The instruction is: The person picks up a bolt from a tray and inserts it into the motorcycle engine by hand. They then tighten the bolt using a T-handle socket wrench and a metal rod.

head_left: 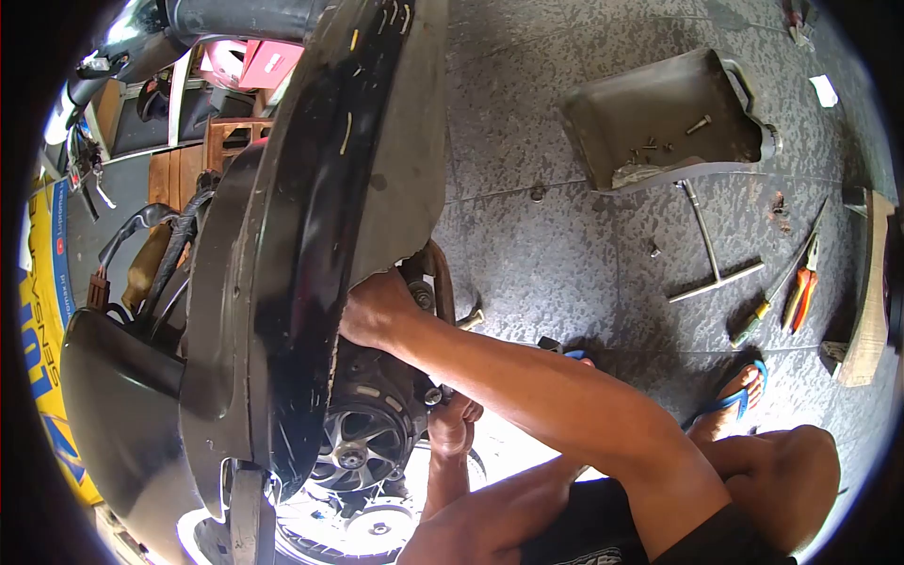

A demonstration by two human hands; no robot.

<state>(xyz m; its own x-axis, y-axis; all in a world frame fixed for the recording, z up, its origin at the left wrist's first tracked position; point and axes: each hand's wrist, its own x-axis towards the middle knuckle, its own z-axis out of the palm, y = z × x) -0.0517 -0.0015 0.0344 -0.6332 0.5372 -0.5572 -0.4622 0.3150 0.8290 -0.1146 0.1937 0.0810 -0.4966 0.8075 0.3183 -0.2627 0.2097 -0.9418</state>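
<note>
The right hand (377, 311) is tucked under the black fender (301, 235), fingers hidden (grip cannot be told); the left hand (452, 424) is closed around a part beside the engine (372, 428), steadying it.

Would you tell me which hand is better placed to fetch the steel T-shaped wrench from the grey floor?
Probably the right hand: the steel T-shaped wrench lies on that side, while the left hand sits lower by the black engine casing.
</note>
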